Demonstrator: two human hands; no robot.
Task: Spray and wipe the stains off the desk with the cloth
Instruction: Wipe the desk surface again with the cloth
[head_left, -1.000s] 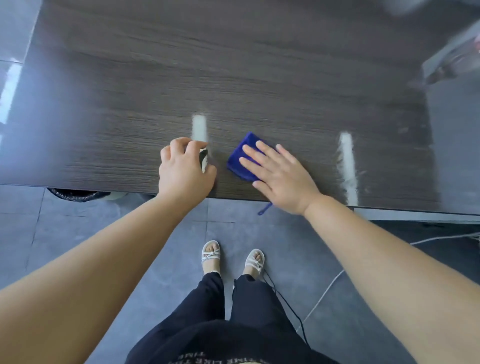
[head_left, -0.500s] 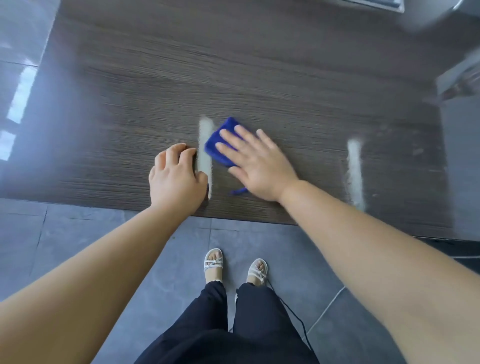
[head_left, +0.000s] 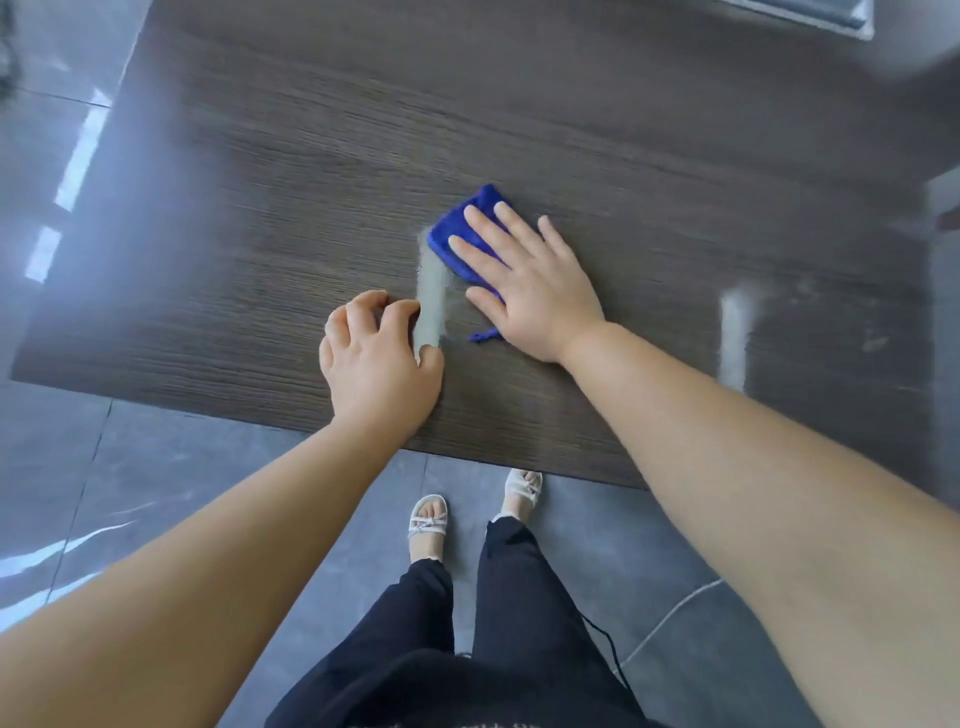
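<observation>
Squarely on the dark wood-grain desk (head_left: 260, 234) lies the blue cloth (head_left: 454, 236), folded into a small pad and set well in from the desk's front edge. The right hand (head_left: 524, 291) lies flat on top of the cloth, its fingers (head_left: 480, 223) straight and slightly spread, pressing it down, so only the cloth's far corner and left side show past them. A thin blue loop (head_left: 483, 335) of the cloth sticks out from under the heel of that hand, on the side nearer the person.

Touching the cloth's left edge, a pale streak (head_left: 431, 306) runs down the desk toward the person. Well to the right of the cloth a second pale streak (head_left: 732, 338) runs the same way, and beyond it are a few faint scuffs (head_left: 872, 343).

The left hand (head_left: 379, 358) rests on the desk nearer the person than the cloth and just left of the first streak. Its fingers are curled with the tips on the wood and the thumb at the streak's lower end; whether anything sits under the palm cannot be told.

Nearer than the cloth, past the desk's front edge, grey floor tiles (head_left: 156, 493) show, with two feet in white sandals (head_left: 428, 525), black trousers (head_left: 467, 623) and a thin dark cable (head_left: 613, 649) on the floor.
</observation>
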